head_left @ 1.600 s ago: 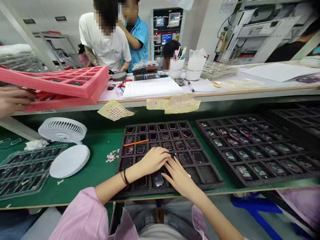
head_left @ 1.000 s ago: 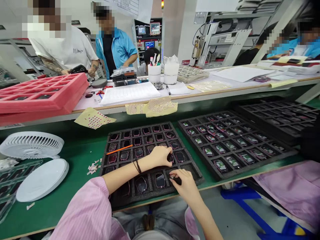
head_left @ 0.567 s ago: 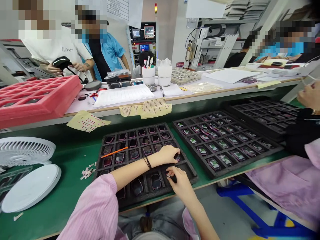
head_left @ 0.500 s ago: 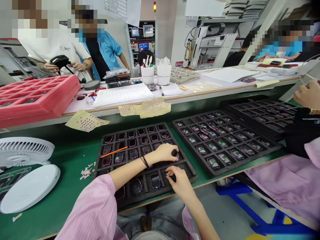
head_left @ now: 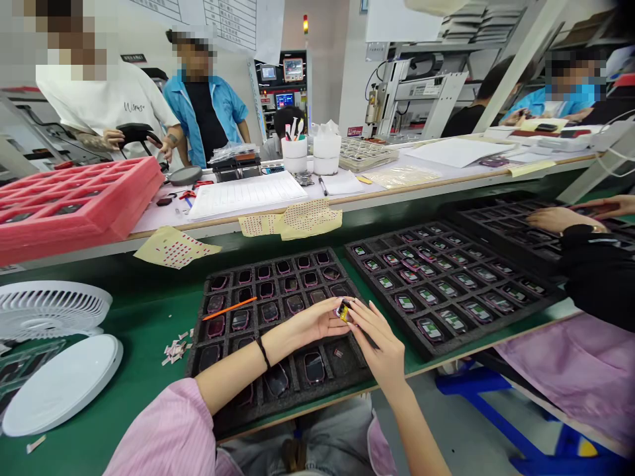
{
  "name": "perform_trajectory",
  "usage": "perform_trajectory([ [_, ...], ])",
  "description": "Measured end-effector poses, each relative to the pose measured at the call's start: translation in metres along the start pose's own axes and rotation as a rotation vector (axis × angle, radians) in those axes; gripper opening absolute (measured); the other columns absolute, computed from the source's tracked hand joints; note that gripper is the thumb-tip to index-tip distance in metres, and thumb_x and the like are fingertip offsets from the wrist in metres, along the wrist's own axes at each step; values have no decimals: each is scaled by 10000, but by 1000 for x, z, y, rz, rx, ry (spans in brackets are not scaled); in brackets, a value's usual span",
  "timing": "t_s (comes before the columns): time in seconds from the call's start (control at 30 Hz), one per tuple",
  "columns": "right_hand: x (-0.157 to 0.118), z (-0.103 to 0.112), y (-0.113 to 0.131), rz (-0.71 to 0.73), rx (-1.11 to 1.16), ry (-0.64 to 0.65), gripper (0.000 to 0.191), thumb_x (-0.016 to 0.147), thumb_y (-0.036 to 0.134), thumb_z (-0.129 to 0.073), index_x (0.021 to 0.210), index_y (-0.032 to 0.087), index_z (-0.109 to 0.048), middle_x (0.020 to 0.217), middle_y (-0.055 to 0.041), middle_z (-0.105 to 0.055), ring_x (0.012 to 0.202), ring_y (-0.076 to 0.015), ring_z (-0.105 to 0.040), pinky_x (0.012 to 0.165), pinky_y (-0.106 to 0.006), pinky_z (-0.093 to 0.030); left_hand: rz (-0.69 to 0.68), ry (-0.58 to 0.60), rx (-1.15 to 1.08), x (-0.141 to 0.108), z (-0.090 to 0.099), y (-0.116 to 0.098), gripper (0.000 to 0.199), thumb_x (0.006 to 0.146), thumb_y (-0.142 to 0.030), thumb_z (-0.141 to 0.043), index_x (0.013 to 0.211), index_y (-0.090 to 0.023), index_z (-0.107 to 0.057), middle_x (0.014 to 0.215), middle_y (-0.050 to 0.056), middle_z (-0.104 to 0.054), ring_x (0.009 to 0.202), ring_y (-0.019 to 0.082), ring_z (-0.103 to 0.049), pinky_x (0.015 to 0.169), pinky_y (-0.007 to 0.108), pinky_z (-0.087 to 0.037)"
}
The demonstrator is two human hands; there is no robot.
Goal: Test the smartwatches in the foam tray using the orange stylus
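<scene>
Above the right part of a dark foam tray (head_left: 292, 390), a small dark part with a yellow piece (head_left: 343, 310) is held between both hands. My left hand (head_left: 322, 320) has its fingers round the part's left side. The fingertips of my right hand (head_left: 380, 340) press on its right side. Watch-like pieces with dark faces fill many tray compartments; one dark-faced piece (head_left: 314, 367) lies just below my hands. A small pale scrap (head_left: 338, 354) sits in the compartment beside it. An orange stick (head_left: 229, 308) rests across the tray's left part.
At right are a second foam tray (head_left: 357, 264) of watch-like pieces and a co-worker's hands (head_left: 555, 219) over another tray. A white fan (head_left: 54, 307), a white round cover (head_left: 64, 387) and paper scraps (head_left: 176, 349) lie left. The shelf edge (head_left: 372, 200) runs behind, with a pink foam tray (head_left: 114, 211).
Both my hands have come together over the tray, and the small part now shows between them. The right compartment near them is uncovered. The co-worker's hands have moved over the far right tray.
</scene>
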State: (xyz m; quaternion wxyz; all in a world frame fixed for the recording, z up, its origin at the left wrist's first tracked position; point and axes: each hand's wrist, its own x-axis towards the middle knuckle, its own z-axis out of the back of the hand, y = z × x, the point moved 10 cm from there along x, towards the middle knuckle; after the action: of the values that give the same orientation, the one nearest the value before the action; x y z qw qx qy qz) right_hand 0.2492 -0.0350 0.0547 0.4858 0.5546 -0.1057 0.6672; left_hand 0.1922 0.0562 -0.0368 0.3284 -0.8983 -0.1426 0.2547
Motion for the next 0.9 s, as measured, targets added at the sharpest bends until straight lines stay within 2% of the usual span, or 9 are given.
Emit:
perform_trajectory([
  [0.2,0,7,12,93,-73,-53,451,883,92,-579,1302,258,-572,1079,-54,-737,1093,-249,-658,976,-474,-516,35,-35,10,-10,-7,4,293,935,-292,-522,1193,-201,-626,1041,80,-702,852,116,-675,924,278,-474],
  [0.33,-4,10,17,124,-120,-96,465,882,61,-559,1308,249,-567,1043,-58,-748,1101,-257,-652,961,-473,-523,28,25,-11,-11,-14,9,304,960,-301,-470,1214,-215,-611,1131,87,-675,909,117,-665,932,275,-472],
  [0.43,-6,9,15,106,-111,-78,473,886,47,-535,1317,243,-559,1079,-68,-737,1145,-267,-623,975,-499,-508,3,92,-48,-12,-17,10,275,956,-286,-481,1182,-218,-622,1075,71,-692,905,121,-668,938,293,-471],
  [0.5,-6,7,14,93,-93,-57,464,894,49,-517,1312,247,-562,1102,-65,-729,1151,-269,-618,996,-520,-486,15,96,-70,-13,-16,14,248,944,-282,-505,1149,-209,-626,989,59,-707,889,131,-674,934,312,-474],
  [0.63,-4,6,17,49,-116,-62,460,903,51,-497,1318,244,-554,1127,-75,-718,1177,-271,-600,1005,-532,-471,59,10,-92,-16,-13,23,234,951,-332,-486,1045,-174,-632,918,61,-710,869,143,-677,930,323,-468],
  [0.77,-3,0,26,38,-224,-64,483,895,115,-559,1363,219,-502,1160,-102,-701,1176,-290,-599,1012,-536,-461,33,-126,-80,-18,-10,28,274,956,-385,-464,944,-171,-634,888,45,-706,824,116,-656,904,266,-458],
  [0.9,-6,4,33,65,-286,-162,495,867,88,-597,1340,209,-521,1083,-93,-733,1075,-281,-665,999,-520,-483,19,-107,-123,-19,-19,32,332,969,-407,-430,882,-161,-636,821,33,-702,752,99,-639,863,238,-464],
])
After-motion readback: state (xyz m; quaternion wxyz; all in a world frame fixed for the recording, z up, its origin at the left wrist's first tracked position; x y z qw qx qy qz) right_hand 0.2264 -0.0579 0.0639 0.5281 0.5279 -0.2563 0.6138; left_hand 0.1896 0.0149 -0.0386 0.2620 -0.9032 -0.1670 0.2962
